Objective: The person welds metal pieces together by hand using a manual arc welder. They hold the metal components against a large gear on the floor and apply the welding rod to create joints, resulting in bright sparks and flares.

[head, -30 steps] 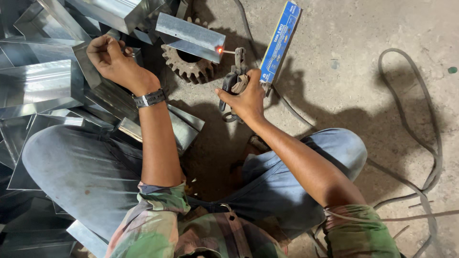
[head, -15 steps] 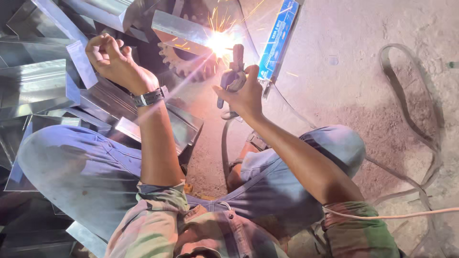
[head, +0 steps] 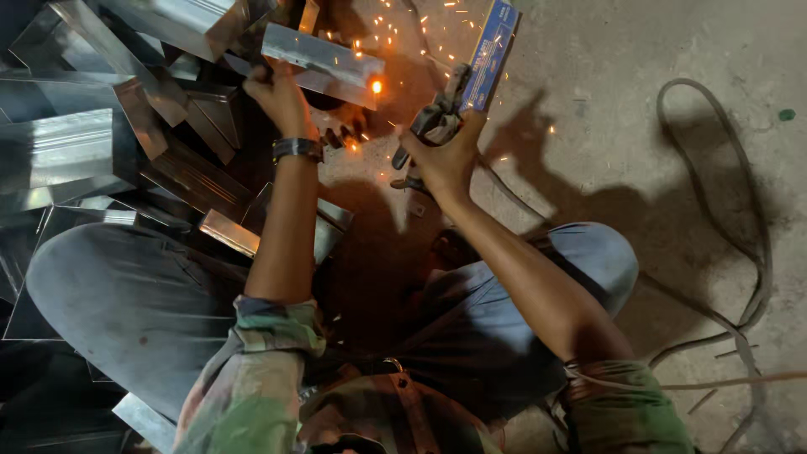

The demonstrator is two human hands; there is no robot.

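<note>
Left hand (head: 277, 97) grips metal channel (head: 324, 60) far left, over pile of sheet metal (head: 67, 151). Right hand (head: 441, 155) clamps welding holder (head: 437, 118). Sparks (head: 376, 86) flying at channel end; bare skin close, burn likely. Cable (head: 740, 252) loops on floor (head: 639, 109) right, trip risk.

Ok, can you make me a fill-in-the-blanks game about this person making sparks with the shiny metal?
1. The left hand steadies a shiny folded sheet-metal piece and wears a dark ____ on its wrist.
2. The right hand grips a grey welding electrode holder, and orange ____ fly from the metal's end.
3. A long dark cable lies looped on the concrete ____.

Missing words: wristwatch; sparks; floor
</note>
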